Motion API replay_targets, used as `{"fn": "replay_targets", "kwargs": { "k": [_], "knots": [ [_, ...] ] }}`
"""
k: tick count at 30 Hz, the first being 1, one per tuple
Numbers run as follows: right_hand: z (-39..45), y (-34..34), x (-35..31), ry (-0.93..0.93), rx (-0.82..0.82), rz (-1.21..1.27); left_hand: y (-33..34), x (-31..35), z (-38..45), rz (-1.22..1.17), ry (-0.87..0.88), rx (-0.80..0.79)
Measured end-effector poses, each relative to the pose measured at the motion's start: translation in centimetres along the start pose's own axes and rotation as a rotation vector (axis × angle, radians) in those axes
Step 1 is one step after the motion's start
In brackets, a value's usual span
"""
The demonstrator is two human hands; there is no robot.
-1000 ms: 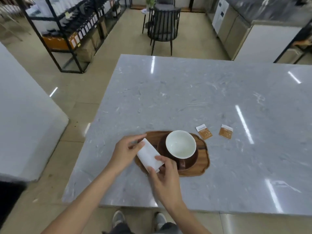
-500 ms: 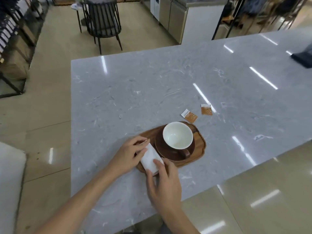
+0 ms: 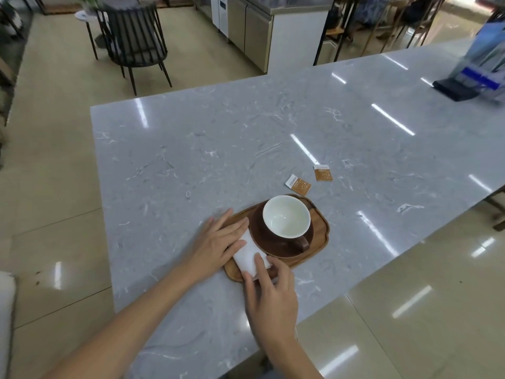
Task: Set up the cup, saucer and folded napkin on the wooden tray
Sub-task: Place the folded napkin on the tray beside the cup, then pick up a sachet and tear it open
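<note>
The folded napkin (image 3: 250,254) is laid flat on the near-left part of the wooden tray (image 3: 318,243), just beside the saucer (image 3: 262,239). The cup (image 3: 286,216) is seated on the saucer, with its handle turned toward the near right. All three items are thus judged to be on the tray, with only final alignment of the napkin outstanding.

The left hand (image 3: 216,243) is laid over the far-left end of the napkin with fingers extended and spread flat, so that the napkin is pressed down rather than pinched. The right hand (image 3: 269,292) is set at the near end, with straight fingertips (image 3: 258,259) resting on the napkin surface. Most of the napkin between the two hands is left exposed.

Risks from this position are judged as follows. If pressure is applied unevenly, the fold may be opened or skewed. If the napkin is slid toward the right, the saucer may be nudged and the cup shifted. Because the napkin lies close to the near-left rim, it may be pushed over the edge of the tray onto the marble table (image 3: 218,149).
</note>
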State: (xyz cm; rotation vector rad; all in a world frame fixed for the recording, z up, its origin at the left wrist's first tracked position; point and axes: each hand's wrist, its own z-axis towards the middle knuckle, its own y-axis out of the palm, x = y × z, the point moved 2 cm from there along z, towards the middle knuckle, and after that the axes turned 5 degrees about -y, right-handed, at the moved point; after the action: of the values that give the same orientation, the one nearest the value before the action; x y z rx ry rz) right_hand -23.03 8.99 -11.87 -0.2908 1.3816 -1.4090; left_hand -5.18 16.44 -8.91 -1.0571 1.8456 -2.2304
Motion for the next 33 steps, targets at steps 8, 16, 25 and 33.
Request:
{"fn": "replay_targets", "kwargs": {
  "k": [8,16,25,33],
  "knots": [
    [0.1,-0.2,0.0,0.065,-0.015,0.059,-0.2,0.7,0.1,-0.046,-0.019,0.01],
    [2.7,-7.1,0.7,0.007,0.042,0.258,-1.3,1.0,0.4,-0.159,-0.089,0.137],
    [17.1,-11.5,9.2,0.051,0.069,0.427,-3.1,0.5,5.6,-0.267,-0.309,0.291],
    [26.3,-6.0,15.3,0.012,-0.352,0.151,-0.9,1.2,12.2,-0.384,-0.51,0.174]
  ]
}}
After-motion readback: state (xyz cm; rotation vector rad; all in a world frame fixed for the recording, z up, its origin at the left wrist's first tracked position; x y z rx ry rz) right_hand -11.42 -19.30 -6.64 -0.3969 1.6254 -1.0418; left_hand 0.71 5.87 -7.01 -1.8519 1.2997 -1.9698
